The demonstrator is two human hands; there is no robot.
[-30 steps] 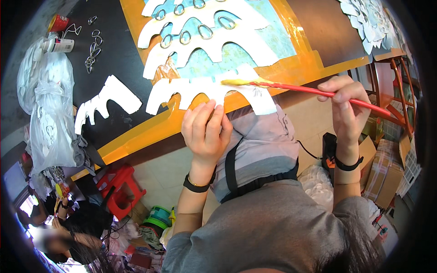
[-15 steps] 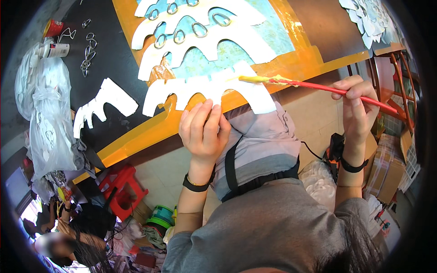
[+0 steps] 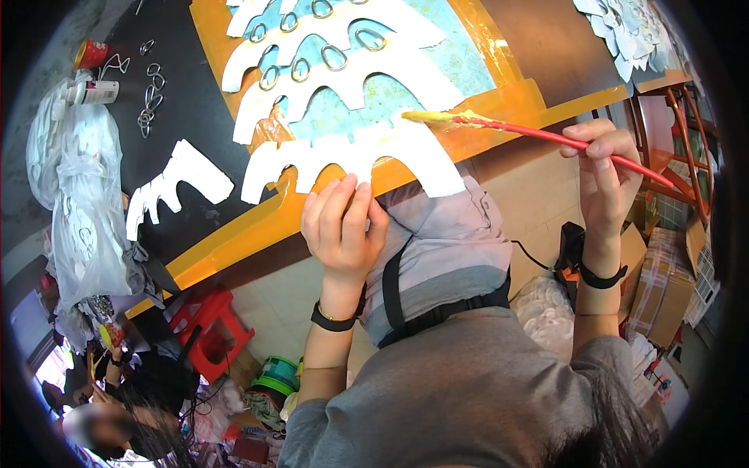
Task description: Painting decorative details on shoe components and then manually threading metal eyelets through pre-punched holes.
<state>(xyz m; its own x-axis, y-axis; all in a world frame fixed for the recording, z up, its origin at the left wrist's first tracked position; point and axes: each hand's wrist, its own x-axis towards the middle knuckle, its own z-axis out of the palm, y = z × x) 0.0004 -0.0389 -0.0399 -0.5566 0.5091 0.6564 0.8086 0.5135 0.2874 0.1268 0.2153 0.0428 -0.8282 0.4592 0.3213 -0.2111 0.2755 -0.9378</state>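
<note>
At the near edge of the orange board (image 3: 234, 234), the left hand (image 3: 341, 226) presses flat, fingers together, on the lower rim of a white scalloped paper cutout (image 3: 351, 152). The right hand (image 3: 605, 175) is clamped on a red paintbrush (image 3: 562, 140), its yellow tip touching the cutout's top. Further cutouts run past the upper edge. A small white bottle (image 3: 92, 92) lies far left, its label unreadable.

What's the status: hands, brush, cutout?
Left hand flat on white scalloped cutout, pinning its near edge. Right hand grips red brush, yellow-loaded tip on cutout's upper edge. Nothing between them.
</note>
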